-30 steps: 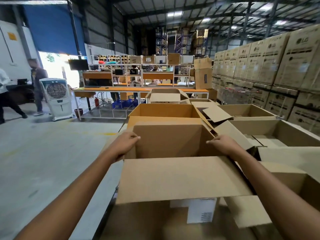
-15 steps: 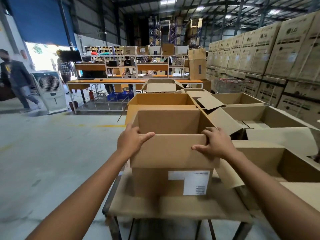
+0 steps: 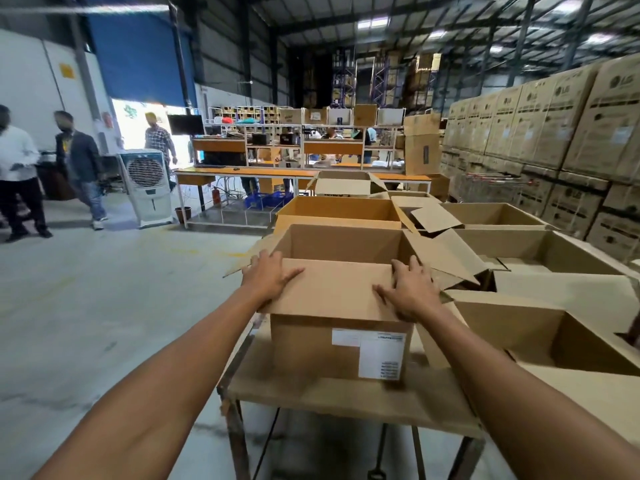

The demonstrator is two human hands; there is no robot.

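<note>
Three people (image 3: 79,161): stood at the far left on the concrete floor, near a bright doorway; blurred.
Air cooler (image 3: 145,185): white and upright, just right of the people; near the left end of the workbench.
Workbench (image 3: 242,172): orange-topped, ran across the background; shelves of small boxes stood above it.
Left hand (image 3: 268,275): lay palm down on the left corner of the near flap (image 3: 332,289); fingers fairly straight and spread, reaching to the fold; thumb pointed right along the flap; it gripped nothing.
Cardboard box (image 3: 311,344): stood upright on the table, between the two hands; top open; near flap folded outward toward the person, sloping down; left flap splayed outward.
Label (image 3: 381,355): white, on the box's near wall, low and to the right; print too small to read.
Table (image 3: 346,400): metal-legged, its top covered with cardboard; the box sat toward its far edge.
Right hand (image 3: 412,289): rested flat on the flap's right corner; fingers extended and slightly apart, thumb pointed left; it held nothing.
Open boxes (image 3: 540,327): several, packed just beside and behind the handled box; flaps up or splayed.
Stacked cartons (image 3: 554,126): sealed and printed, walled the far right, well apart from the hands.
</note>
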